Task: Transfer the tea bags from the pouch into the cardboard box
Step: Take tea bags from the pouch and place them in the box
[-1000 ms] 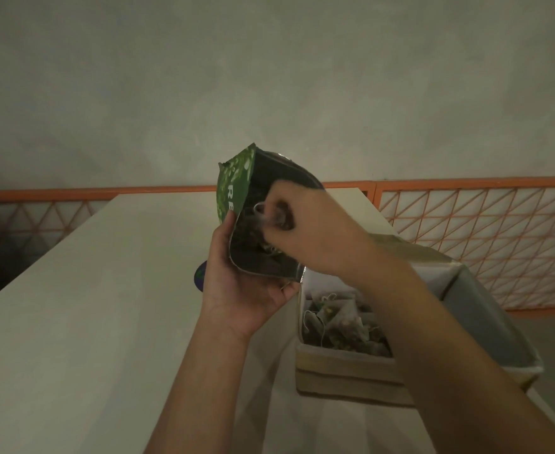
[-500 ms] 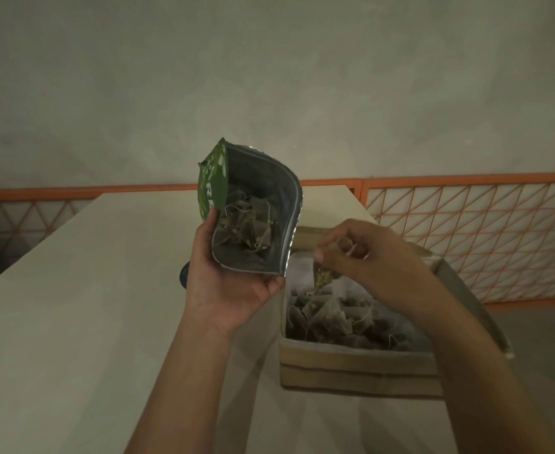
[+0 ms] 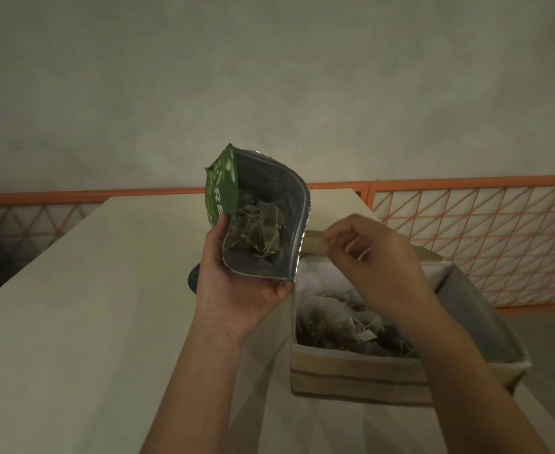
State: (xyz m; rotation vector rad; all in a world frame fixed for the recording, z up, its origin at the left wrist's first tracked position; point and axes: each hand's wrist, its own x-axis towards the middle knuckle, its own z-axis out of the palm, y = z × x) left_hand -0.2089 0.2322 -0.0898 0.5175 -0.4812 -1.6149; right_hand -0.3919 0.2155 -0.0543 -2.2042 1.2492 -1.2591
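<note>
The left hand grips the open green pouch above the table, tea bags visible inside. The right hand, fingers curled and pinching a thin white string, hovers over the cardboard box, where more bags lie.

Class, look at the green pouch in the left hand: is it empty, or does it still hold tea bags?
Not empty. The pouch, gripped open by the left hand, shows several tea bags clustered inside its silver lining.
</note>
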